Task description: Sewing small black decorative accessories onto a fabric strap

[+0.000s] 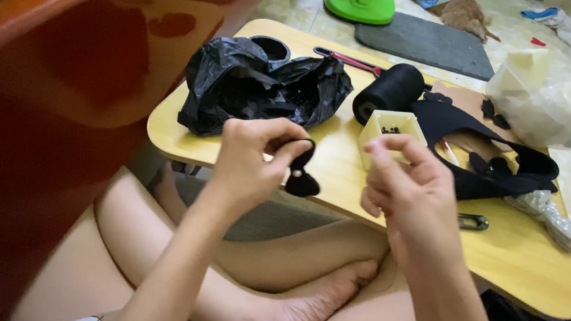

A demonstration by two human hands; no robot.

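Tiled floor behind, I see my left hand (250,156) pinching a black bow (300,173) with a bead set, just before the tabletop (506,253); right hand (409,186) curled, seemingly empty, near the box (392,129).

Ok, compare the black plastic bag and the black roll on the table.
The bag is crumpled, glossy and sprawling; the roll is a smooth, matte cylinder lying on its side. The bag lies beyond the left hand, the roll further right, behind the small cream box. Both are black and rest untouched on the wooden table.
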